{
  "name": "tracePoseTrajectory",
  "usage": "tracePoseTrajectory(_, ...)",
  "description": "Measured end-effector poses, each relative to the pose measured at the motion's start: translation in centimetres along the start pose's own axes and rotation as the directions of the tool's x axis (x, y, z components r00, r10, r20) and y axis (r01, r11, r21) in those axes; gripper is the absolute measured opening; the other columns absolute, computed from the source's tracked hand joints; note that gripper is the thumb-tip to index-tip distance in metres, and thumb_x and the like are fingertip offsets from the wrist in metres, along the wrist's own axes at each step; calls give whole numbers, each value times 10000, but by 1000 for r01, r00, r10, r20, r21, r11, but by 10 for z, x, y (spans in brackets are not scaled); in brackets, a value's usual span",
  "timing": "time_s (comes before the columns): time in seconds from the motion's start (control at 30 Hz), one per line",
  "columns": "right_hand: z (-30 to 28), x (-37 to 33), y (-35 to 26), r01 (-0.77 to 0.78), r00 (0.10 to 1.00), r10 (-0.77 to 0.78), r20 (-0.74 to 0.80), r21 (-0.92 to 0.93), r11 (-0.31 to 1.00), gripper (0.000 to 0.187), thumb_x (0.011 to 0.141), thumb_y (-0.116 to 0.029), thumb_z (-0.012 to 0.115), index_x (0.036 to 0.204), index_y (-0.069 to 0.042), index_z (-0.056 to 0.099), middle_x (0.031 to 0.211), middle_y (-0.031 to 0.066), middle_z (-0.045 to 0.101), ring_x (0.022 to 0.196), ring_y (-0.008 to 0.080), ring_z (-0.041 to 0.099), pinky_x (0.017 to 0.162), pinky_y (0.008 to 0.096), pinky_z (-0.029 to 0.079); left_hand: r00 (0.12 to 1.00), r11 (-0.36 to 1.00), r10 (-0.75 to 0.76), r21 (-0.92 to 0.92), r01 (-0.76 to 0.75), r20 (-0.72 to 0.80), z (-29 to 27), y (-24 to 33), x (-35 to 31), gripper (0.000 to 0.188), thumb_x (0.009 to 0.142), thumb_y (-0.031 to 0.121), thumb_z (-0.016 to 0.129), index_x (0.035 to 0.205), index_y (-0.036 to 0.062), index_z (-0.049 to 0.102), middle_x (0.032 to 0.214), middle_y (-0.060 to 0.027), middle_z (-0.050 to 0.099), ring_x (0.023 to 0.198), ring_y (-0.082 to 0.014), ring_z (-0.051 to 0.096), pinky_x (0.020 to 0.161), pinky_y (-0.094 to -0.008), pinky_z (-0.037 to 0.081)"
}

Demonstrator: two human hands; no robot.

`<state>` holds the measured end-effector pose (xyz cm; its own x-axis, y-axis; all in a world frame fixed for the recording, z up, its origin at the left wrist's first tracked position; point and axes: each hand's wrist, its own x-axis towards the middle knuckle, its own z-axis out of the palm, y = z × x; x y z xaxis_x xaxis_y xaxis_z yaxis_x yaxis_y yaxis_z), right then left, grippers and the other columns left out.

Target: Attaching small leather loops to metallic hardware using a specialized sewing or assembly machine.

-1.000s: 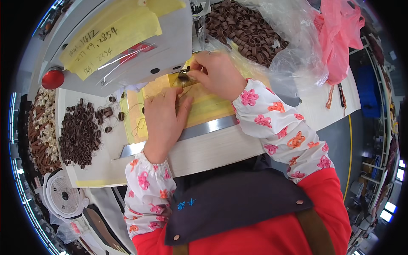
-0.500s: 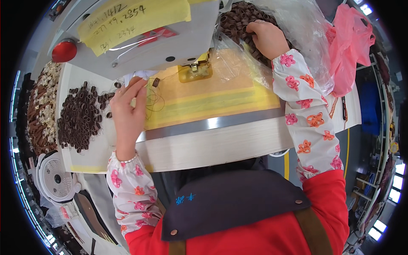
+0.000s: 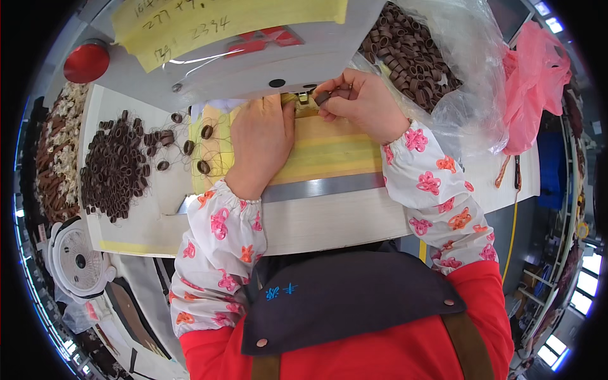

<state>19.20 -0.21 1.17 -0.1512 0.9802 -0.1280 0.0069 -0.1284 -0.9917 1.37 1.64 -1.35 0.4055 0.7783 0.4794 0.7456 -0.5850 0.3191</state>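
My right hand [image 3: 364, 104] is closed in a pinch on a small brown loop [image 3: 322, 97], just right of the metal presser foot [image 3: 303, 97] of a sewing machine [image 3: 234, 69]. On the left of the foot, my left hand [image 3: 261, 142] lies over the yellow-taped machine bed [image 3: 332, 155], its fingers bent together. Its fingertips are hidden at the machine head's lower edge, so what they hold cannot be made out. Several sewn loops [image 3: 206, 132] trail dark threads beside my left wrist.
A heap of dark brown loops [image 3: 117, 171] covers the table's left part. At the back right, more brown loops [image 3: 411, 60] fill a clear plastic bag [image 3: 475, 95], next to a pink bag [image 3: 538, 82]. A white fan [image 3: 79, 259] stands left, below table level. Scissors-like dark tool [image 3: 517, 172] lies far right.
My right hand has come from the loop pile to the presser foot with a loop. My left hand has moved right, up to the foot. Several threaded loops now show on its left.
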Motion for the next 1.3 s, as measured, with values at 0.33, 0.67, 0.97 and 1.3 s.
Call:
tracePoseTrajectory(0.33,9,-6,2,-125,992,124,10,143,982,236,759,2,557,980,78,529,846,91,596,692,118,588,606,213,489,975,799,-161,-560,221,154,-15,-4,-2,157,760,110,621,885,18,598,579,-85,539,491,-170,532,461,-278,398)
tracePoseTrajectory(0.67,23,-6,-4,-162,986,165,4,-173,972,249,746,-22,530,983,32,478,706,46,572,551,83,558,478,200,452,972,893,111,-451,-5,209,-12,-1,-2,299,698,169,679,975,82,608,566,-76,504,497,-193,514,482,-279,408)
tracePoseTrajectory(0.97,32,-18,14,354,928,-373,8,-333,874,179,714,26,574,874,26,495,734,103,596,631,162,611,560,265,492,902,688,-138,-615,384,409,-20,-5,2,183,752,170,663,835,10,627,630,-33,592,542,-78,497,505,-226,394)
tracePoseTrajectory(1.3,28,-8,20,297,921,-373,-115,-412,861,128,695,2,620,806,32,563,721,107,612,667,185,622,599,270,503,903,725,-206,-561,400,377,-18,-4,2,183,752,170,644,844,13,627,604,-41,576,543,-96,509,517,-229,402)
